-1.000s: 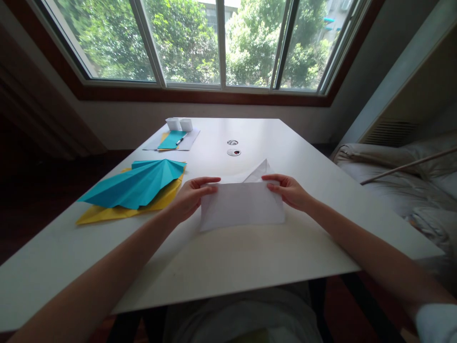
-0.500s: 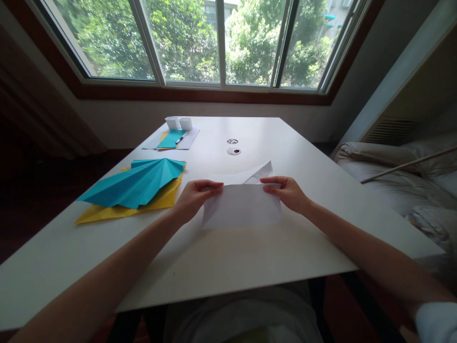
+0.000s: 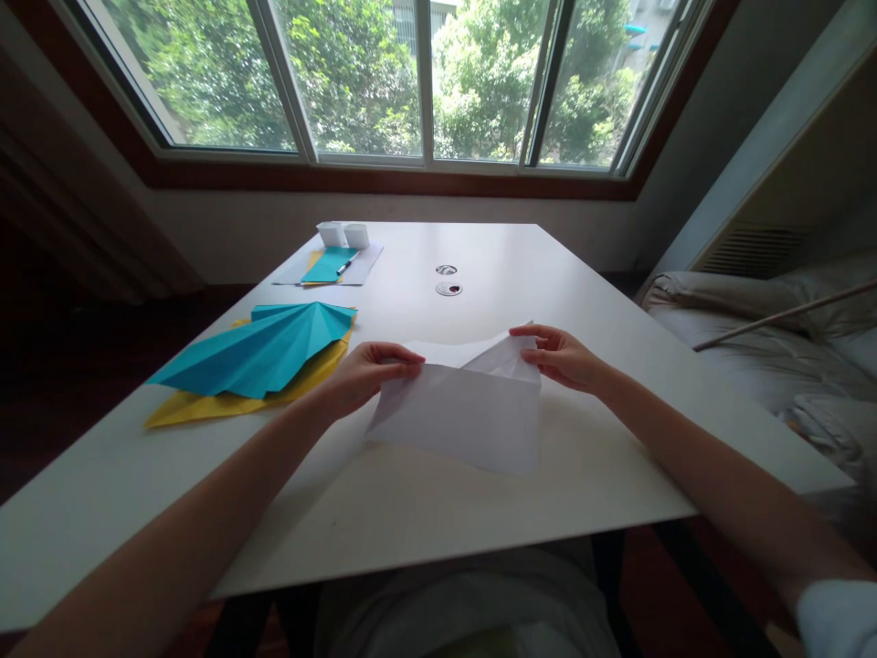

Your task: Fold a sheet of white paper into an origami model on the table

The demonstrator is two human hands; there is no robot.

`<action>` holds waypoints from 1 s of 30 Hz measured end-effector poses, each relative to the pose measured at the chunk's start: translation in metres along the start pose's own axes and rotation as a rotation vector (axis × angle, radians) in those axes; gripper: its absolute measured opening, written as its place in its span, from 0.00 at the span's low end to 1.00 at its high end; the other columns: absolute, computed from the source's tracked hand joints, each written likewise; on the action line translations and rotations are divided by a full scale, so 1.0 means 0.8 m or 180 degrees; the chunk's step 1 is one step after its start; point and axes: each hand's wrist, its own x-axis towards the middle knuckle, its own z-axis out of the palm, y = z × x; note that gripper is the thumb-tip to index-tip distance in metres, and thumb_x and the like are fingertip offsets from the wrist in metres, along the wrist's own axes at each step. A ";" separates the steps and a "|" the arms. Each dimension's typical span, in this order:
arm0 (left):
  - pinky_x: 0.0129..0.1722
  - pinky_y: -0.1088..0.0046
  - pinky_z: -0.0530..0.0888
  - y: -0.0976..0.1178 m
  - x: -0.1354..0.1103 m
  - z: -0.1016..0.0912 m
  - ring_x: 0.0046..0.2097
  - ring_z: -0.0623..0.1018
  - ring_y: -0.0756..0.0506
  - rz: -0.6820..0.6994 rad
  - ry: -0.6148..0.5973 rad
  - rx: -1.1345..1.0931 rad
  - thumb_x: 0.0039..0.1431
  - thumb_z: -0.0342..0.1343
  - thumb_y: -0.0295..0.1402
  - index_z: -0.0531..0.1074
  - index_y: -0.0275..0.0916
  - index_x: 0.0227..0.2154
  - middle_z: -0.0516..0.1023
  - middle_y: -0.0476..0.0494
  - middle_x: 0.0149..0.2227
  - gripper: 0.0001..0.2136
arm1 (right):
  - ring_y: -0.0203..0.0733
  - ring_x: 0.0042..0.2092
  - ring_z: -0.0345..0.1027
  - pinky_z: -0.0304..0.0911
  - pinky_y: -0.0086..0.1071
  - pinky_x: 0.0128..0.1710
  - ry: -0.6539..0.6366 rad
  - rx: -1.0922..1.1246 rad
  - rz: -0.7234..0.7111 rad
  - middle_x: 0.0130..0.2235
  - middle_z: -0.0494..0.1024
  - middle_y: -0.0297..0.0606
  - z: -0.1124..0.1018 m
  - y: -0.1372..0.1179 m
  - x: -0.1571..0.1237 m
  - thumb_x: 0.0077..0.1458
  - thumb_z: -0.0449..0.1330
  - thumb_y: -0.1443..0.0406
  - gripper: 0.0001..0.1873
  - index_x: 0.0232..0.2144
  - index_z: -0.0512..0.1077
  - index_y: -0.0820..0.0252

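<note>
White paper (image 3: 459, 416), folded, is what we've got between our hands, over the near half of the table (image 3: 425, 521). How are we for room?

— Tighter on the left: the blue pleated sheet (image 3: 267, 352) lies over yellow paper (image 3: 206, 411), right near our left hand (image 3: 363, 375). Past our right hand (image 3: 565, 359) is our widest bare stretch, running out to the table's right edge. Towards us, the sheet's lower edge stops short of the near edge. Two round discs (image 3: 444, 291) lie beyond it on the window side.

— Cool, and the grip?

— We're pinching with both. Left thumb and fingers are together on the upper left edge; right thumb and fingertips clamp the flap at the upper right.

— Does our bottom edge touch down?

— Honestly, we can't tell from this angle.
</note>
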 end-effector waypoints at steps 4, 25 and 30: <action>0.25 0.77 0.70 0.003 -0.002 0.001 0.27 0.74 0.48 -0.0069 -0.0193 -0.0124 0.34 0.68 0.32 0.78 0.38 0.24 0.77 0.43 0.25 0.09 | 0.36 0.34 0.70 0.66 0.31 0.37 0.0095 0.0186 0.0067 0.35 0.76 0.34 -0.006 -0.002 0.000 0.48 0.63 0.56 0.26 0.51 0.66 0.50; 0.27 0.73 0.71 0.010 -0.006 -0.003 0.29 0.76 0.45 -0.0045 -0.0602 -0.0727 0.41 0.63 0.48 0.61 0.50 0.55 0.77 0.42 0.38 0.36 | 0.35 0.33 0.72 0.67 0.27 0.33 -0.0308 0.0320 0.0620 0.38 0.77 0.34 0.007 0.000 0.004 0.44 0.66 0.66 0.24 0.46 0.70 0.54; 0.37 0.66 0.72 0.015 -0.004 -0.004 0.40 0.76 0.42 0.0378 -0.0031 -0.1449 0.45 0.51 0.60 0.54 0.52 0.58 0.75 0.42 0.43 0.38 | 0.35 0.30 0.70 0.66 0.28 0.29 0.0735 0.0207 -0.0271 0.37 0.77 0.34 0.005 0.006 0.009 0.43 0.66 0.62 0.28 0.49 0.68 0.52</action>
